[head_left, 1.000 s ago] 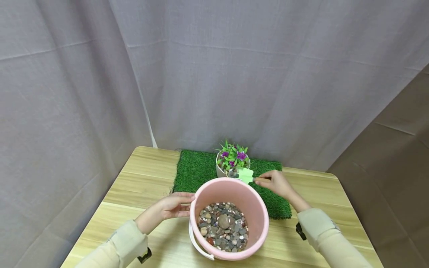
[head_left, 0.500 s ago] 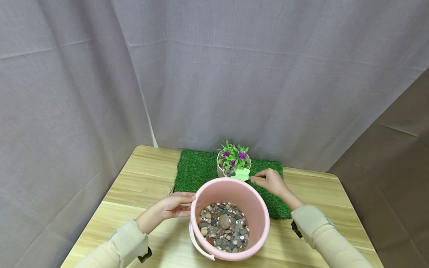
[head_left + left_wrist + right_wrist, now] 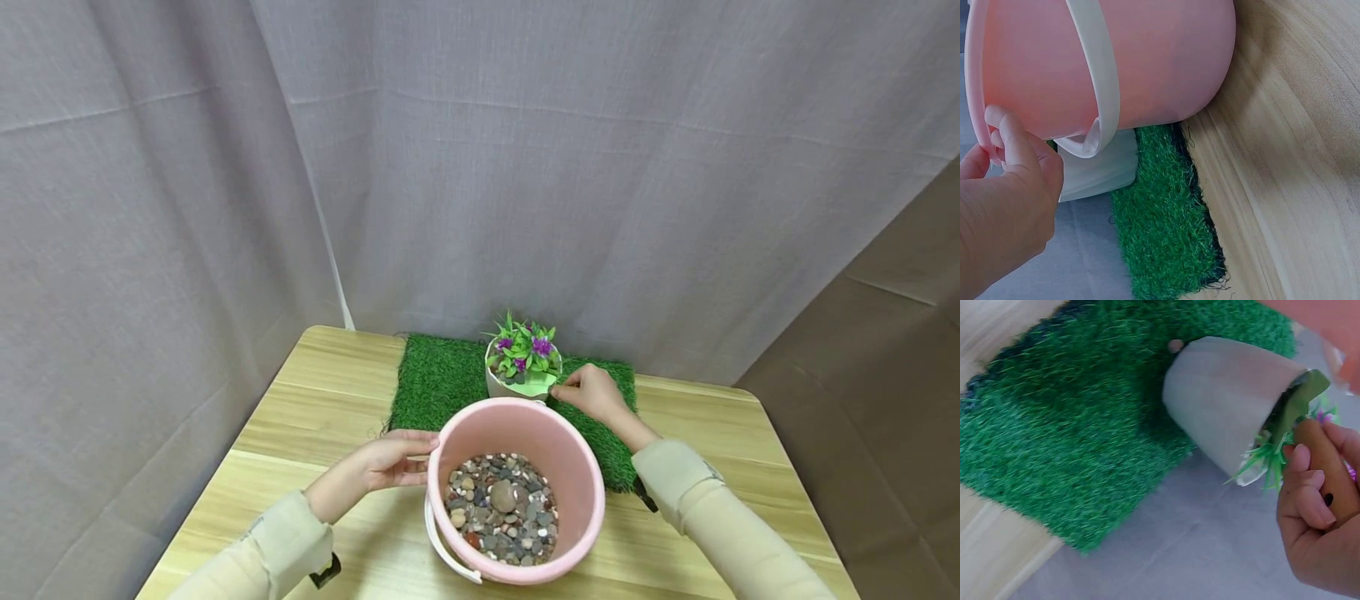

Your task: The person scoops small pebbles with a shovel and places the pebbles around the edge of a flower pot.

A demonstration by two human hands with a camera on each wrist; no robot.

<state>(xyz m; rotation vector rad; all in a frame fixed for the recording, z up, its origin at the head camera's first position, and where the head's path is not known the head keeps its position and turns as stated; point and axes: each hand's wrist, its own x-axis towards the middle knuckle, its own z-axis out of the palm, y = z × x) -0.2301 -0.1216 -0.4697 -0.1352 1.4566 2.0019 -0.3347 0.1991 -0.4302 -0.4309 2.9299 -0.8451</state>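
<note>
My left hand [image 3: 384, 462] pinches the rim of a pink bucket [image 3: 581, 483] between thumb and fingers, as the left wrist view also shows. Pebbles [image 3: 517, 521] cover the bucket's floor, one large round stone among them. In my right hand [image 3: 597, 393] is a small trowel; the fingers wrap its wooden handle [image 3: 1329, 465]. Its light green blade [image 3: 537, 384] tilts over the near rim of a white flowerpot [image 3: 1222, 394], which stands behind the bucket. Purple flowers and green leaves [image 3: 517, 346] fill the pot, with stones near the blade.
A green artificial turf mat [image 3: 442, 375] lies beneath the pot on the wooden table [image 3: 315, 400]. The bucket's white handle [image 3: 442, 546] hangs down at its left. A lone pebble [image 3: 1175, 345] lies by the pot's base. Grey curtains [image 3: 525, 167] rise behind the table.
The right hand has moved left and away from me, bringing the trowel blade to the pot and tipping it. The pebbles on the blade have mostly left it. The left hand stays on the bucket.
</note>
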